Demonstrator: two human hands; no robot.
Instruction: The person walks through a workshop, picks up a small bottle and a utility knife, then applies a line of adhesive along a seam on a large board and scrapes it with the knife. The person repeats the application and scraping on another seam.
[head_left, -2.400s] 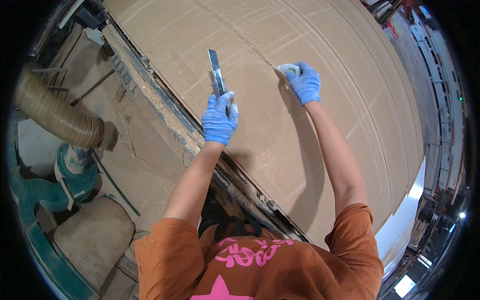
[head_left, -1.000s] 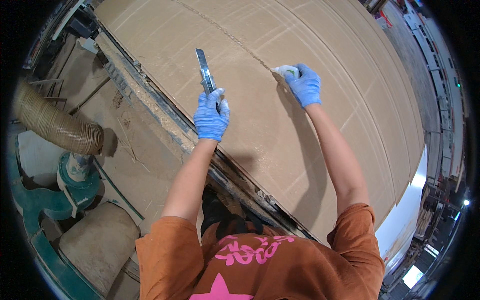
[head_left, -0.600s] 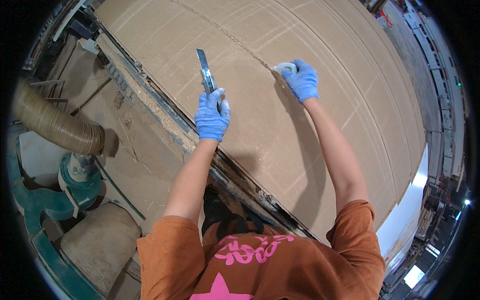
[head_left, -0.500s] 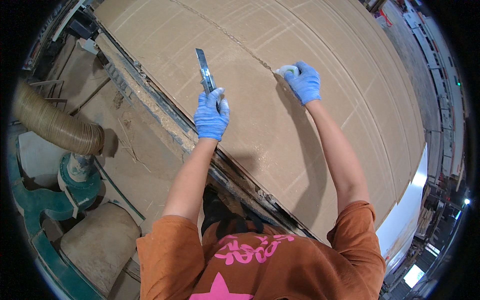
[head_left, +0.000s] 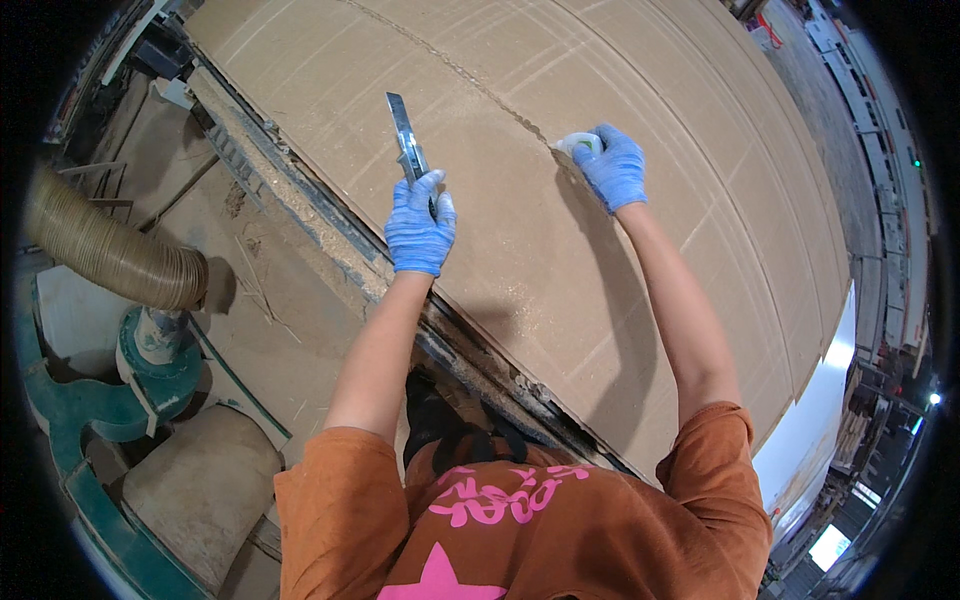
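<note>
Left of centre, my left hand (head_left: 420, 232) grips a knife (head_left: 405, 132); upper right of centre, my right hand (head_left: 614, 172) holds a bottle (head_left: 576, 144).

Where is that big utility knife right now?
In the head view, the utility knife is left of centre, gripped in the blue-gloved left hand, its blade pointing away from the person, over the brown board.
</note>
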